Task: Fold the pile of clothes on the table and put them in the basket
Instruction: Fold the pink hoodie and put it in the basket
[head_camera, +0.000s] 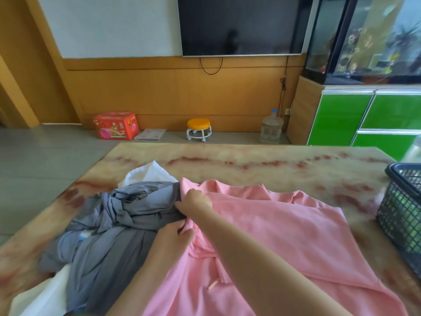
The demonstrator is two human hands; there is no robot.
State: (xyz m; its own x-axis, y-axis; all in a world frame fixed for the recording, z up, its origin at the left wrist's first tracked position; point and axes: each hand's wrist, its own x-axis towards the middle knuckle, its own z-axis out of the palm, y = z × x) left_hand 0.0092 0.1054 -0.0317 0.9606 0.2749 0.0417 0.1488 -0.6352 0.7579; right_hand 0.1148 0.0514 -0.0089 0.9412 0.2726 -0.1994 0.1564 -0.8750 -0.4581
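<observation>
Left hand [175, 233] is pinching the near left edge of the pink top [273, 236], which lies spread on the table [250, 160]. Right hand [196, 199] grips that edge further up, I think (blurry). It's light, floppy stuff, so hold seams. Grey pile [127, 213] alongside, basket [401, 172] far right.

Soft daylight fills the room, bright and even. The pink cloth [284, 224] at the fingers [182, 205] has only thin, pale shadows in its folds. Far past the fingers, the TV [241, 23] shows a dim reflection and the tank [376, 37] glass shines. Everything looks a bit fuzzy, and the edges bend.
</observation>
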